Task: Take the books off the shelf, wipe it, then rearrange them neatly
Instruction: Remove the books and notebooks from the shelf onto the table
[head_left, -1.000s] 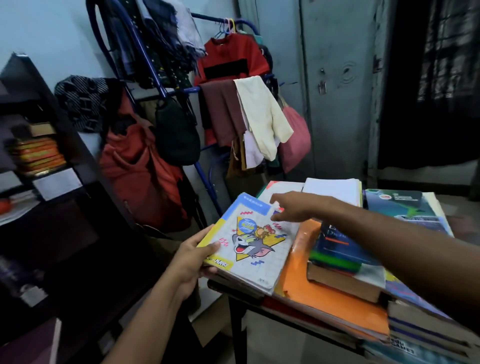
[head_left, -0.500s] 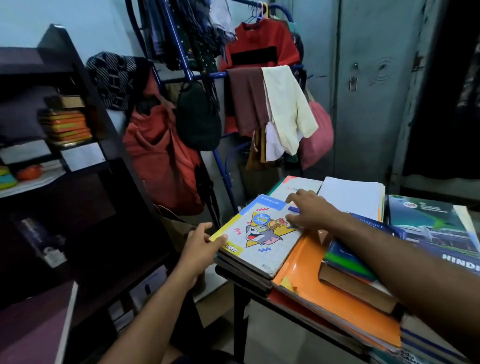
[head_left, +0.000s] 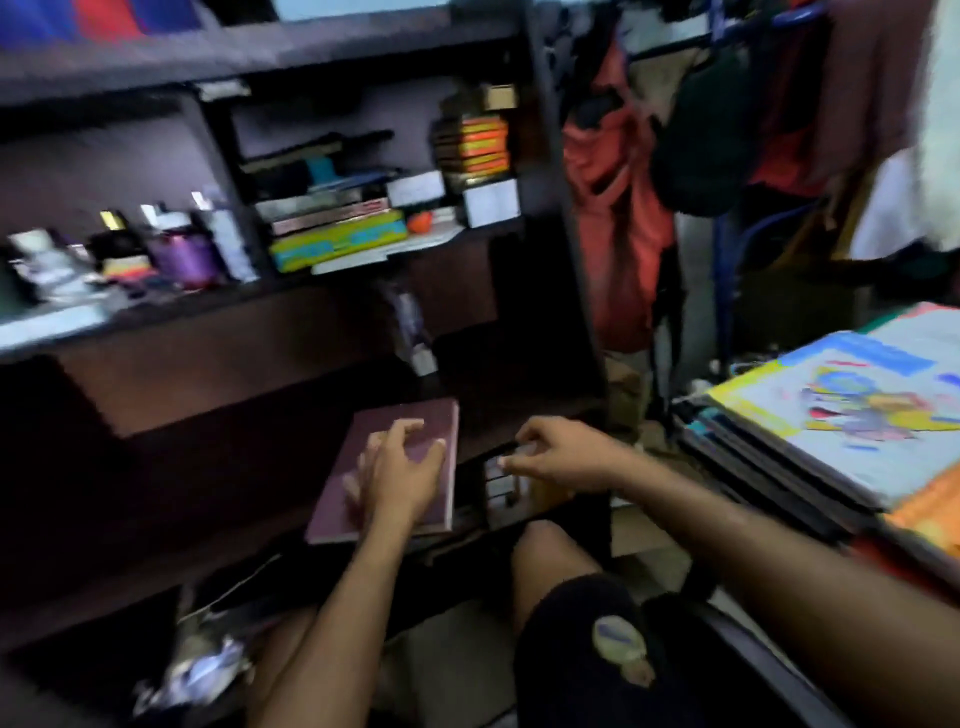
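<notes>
My left hand (head_left: 400, 475) lies on top of a maroon book (head_left: 400, 457), fingers spread and a little bent over the cover; the frame is smeared by motion, so I cannot tell whether they press flat or hook its edge. The book lies flat on a low board of the dark shelf (head_left: 291, 332), its near end jutting out over the front edge. My right hand (head_left: 558, 452) hangs just beside the book's right side, fingers loosely curled with the tips drawn together; I see nothing between them, though the blur makes that uncertain. Below it, in the gap, some small pale things show that I cannot make out.

Further up, the shelf holds a stack of flat books with a green and yellow one (head_left: 337, 241) lowest, an orange-banded stack (head_left: 475, 145) to the right of it, and bottles with a purple jar (head_left: 184, 257) on the left. At the right edge, the pile of books (head_left: 831, 431) sits on the table, a cartoon-covered notebook (head_left: 872, 405) on top. Clothes (head_left: 618, 208) hang behind.
</notes>
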